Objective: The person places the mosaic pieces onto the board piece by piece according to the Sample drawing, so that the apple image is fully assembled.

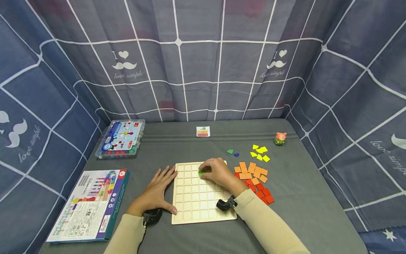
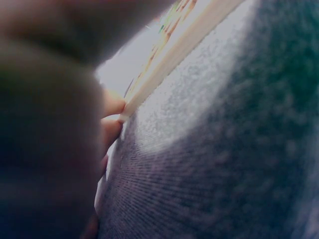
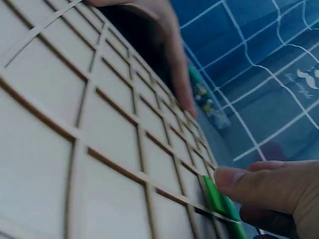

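A square wooden grid board [image 1: 190,205] lies flat on the grey cloth. My left hand [image 1: 157,190] rests spread along its left side, with thumb and fingertips at the edge; the left wrist view shows fingers [image 2: 112,103] against the board's side. Over the board's far part, my right hand [image 1: 218,174] pinches a small green tile [image 1: 201,173], partly covered by the fingers. In the right wrist view the thumb meets the edge of the green tile [image 3: 214,196], which is at the grid cells; more green shows just below it.
Right of the board lie orange tiles [image 1: 252,169], red tiles [image 1: 260,192] and yellow tiles [image 1: 260,151]. A green piece [image 1: 230,151], a blue piece [image 1: 236,154], a pattern card [image 1: 203,131] and a pig figure [image 1: 280,138] sit farther back. Leftward are a plastic case [image 1: 122,137] and a box [image 1: 88,204].
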Demonstrator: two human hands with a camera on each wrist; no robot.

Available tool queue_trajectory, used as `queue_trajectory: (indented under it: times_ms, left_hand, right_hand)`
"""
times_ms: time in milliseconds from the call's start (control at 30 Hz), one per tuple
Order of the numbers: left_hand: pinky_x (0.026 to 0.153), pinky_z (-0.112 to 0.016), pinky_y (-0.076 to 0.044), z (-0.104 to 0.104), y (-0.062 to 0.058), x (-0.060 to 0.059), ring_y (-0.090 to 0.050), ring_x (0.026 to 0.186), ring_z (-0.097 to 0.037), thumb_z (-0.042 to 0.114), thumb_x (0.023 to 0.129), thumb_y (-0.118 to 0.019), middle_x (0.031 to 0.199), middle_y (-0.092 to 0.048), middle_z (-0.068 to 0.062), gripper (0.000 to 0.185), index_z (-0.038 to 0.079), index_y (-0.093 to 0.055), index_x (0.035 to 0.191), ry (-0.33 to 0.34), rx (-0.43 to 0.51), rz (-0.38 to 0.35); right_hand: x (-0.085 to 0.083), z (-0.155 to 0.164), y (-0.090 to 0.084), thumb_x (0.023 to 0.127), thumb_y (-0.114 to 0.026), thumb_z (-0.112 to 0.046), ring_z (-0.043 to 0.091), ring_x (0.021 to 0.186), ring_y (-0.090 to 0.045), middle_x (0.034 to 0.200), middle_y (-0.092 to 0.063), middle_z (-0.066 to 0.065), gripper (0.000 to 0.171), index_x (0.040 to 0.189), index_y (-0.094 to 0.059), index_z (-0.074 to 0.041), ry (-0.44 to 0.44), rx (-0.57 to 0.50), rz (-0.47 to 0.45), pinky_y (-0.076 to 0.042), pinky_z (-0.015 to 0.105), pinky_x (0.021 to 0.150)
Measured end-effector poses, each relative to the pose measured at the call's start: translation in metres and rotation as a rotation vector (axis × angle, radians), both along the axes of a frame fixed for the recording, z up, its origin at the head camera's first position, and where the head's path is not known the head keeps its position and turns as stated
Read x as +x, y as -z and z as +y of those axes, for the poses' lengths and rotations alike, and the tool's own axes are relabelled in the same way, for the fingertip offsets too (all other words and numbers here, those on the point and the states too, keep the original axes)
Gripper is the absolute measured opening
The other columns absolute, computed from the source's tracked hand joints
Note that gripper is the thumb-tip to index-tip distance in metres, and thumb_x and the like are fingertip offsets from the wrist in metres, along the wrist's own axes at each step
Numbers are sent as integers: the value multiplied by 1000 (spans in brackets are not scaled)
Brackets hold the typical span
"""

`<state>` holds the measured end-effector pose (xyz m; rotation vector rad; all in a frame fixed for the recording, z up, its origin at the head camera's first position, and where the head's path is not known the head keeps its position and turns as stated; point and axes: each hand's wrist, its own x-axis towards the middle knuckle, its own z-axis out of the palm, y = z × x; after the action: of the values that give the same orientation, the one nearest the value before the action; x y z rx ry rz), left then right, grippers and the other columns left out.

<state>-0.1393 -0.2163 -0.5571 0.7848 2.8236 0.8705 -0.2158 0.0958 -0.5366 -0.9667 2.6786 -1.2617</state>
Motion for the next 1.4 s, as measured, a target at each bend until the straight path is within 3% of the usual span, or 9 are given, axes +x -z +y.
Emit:
queue_trajectory:
  times_ms: [200,433,600,767,900,1033,1400]
  left_hand:
    - [125,-61,-4,0,3,0,-10,158,-38,80,48,-92,171,-24,-15,150,6,-34,166,2,0,6]
    - [125,-61,-4,-2,4,-1,-10,158,-39,79,49,-92,172,-22,-15,149,5,-35,165,5,22,23]
    - [124,-63,-5,-4,4,0,-12,158,-41,78,48,-92,172,-23,-15,149,4,-35,164,12,21,32]
    - [125,-62,-4,-3,2,1,-10,158,-39,79,48,-92,172,-21,-14,150,4,-35,165,11,11,18]
    - [125,-62,-4,-2,1,2,-11,158,-39,79,49,-91,172,-21,-14,149,5,-35,165,17,8,19]
    - [124,-63,-3,-2,2,4,-11,158,-40,79,49,-92,173,-21,-14,149,4,-35,165,21,18,-5]
    - [124,-63,-4,-1,4,0,-10,158,-39,79,47,-93,172,-22,-13,150,6,-35,165,9,16,18]
  right_hand:
    - [-14,25,-12,93,-84,-18,16,88,-67,104,-73,1,19,109,-81,-8,119,-17,-27,-59,33,75]
    - [-54,79,-27,99,-78,-17,32,114,-62,124,-68,11,28,124,-75,-3,277,56,-95,-55,49,94]
    - [-74,102,-26,97,-79,-7,35,118,-59,129,-64,14,30,127,-74,-4,208,172,-185,-53,51,97]
    - [-80,103,-21,95,-79,-4,33,117,-60,128,-65,12,28,123,-76,-7,118,263,-179,-53,48,98]
    - [-81,100,-18,95,-79,-2,29,108,-62,120,-66,9,23,117,-78,-8,144,292,-145,-54,45,93]
    - [-80,99,-15,96,-78,-4,25,103,-64,116,-67,7,22,117,-78,-8,157,306,-176,-56,42,88]
    - [-88,102,-13,94,-81,-4,24,98,-64,105,-68,5,21,115,-78,-5,169,290,-188,-56,40,87]
